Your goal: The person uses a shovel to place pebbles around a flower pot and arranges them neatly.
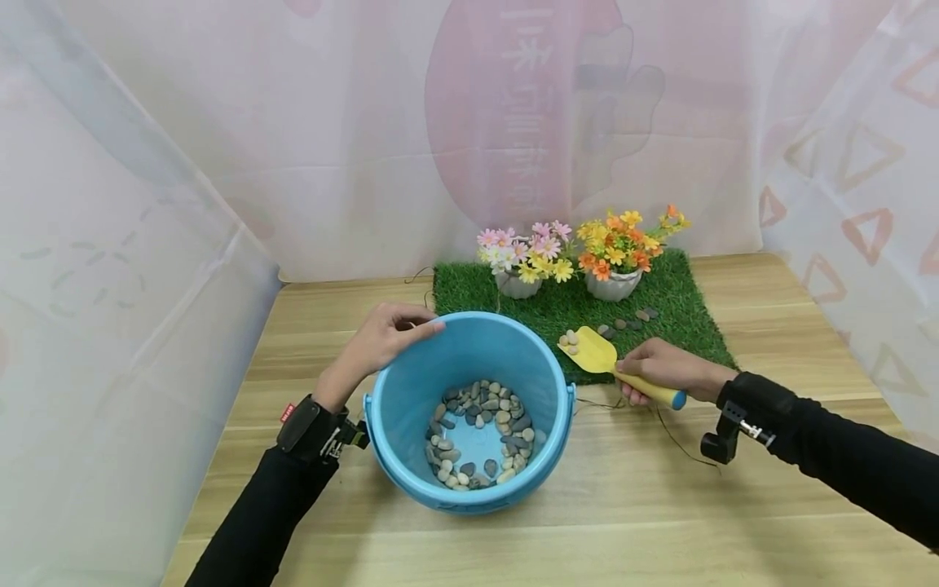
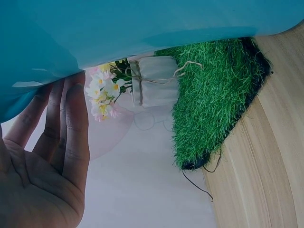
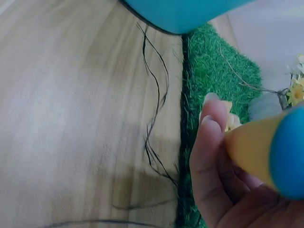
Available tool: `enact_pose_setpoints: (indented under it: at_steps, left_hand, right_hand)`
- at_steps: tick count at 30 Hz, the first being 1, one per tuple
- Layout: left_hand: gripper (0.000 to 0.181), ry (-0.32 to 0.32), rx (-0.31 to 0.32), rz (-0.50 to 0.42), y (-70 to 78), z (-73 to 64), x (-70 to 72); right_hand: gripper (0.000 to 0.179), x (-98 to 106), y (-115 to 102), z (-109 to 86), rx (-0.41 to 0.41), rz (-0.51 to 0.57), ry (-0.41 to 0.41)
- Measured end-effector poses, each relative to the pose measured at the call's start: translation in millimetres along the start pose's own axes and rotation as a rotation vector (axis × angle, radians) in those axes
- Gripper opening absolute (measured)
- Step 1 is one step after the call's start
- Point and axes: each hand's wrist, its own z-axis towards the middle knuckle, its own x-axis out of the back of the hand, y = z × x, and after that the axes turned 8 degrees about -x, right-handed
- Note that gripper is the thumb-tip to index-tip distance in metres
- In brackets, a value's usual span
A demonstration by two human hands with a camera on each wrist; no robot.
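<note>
The head view shows what looks like a scooping step: the right hand (image 1: 653, 367) holds a yellow shovel (image 1: 594, 352) with a few pale pebbles (image 1: 572, 341) gathered near the front edge of its blade. The blade is over the grass mat (image 1: 682, 302); whether it touches the grass, I cannot tell. As I judge it, the next move calls for a level blade and a steady wrist, since the pebbles sit close to the edge and could roll off.

The right hand's fingers are wrapped round the handle, close to the blade, and the blue end of the handle sticks out past the palm. The pale pebbles lie beyond the fingers, on the side toward the bucket (image 1: 477, 350), which stands on the table (image 1: 623, 505) to the left of the shovel.

The left hand (image 1: 385, 338) pinches the bucket's rim at its far left, thumb over the edge; in the left wrist view the fingers reach up against the outer wall. Inside, more pebbles (image 1: 521, 424) ring the bottom around a bare blue patch. A short row of dark stones (image 1: 620, 324) lies on the mat just behind the shovel, in front of two flower pots (image 1: 613, 284).
</note>
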Motion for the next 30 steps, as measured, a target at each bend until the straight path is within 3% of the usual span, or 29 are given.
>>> enact_pose_setpoints:
  at_steps: [6,9,20,30]
  left_hand:
    - [0.02,0.004,-0.031,-0.007,-34.2,-0.1,-2.7]
    - [0.022,0.003,-0.032,-0.004,-42.0,-0.2,-3.7]
    - [0.022,0.0,-0.022,-0.008,-41.4,0.1,-4.6]
    - [0.021,-0.003,-0.014,-0.009,-42.6,0.4,-4.6]
  right_hand:
    - [0.036,-5,-7,1.1,-0.034,0.021,0.006]
    - [0.036,-6,-12,3.4,-0.05,-0.001,0.02]
    - [0.032,-9,-34,8.3,-0.141,0.005,0.052]
    - [0.03,0,-41,6.6,-0.156,-0.031,0.059]
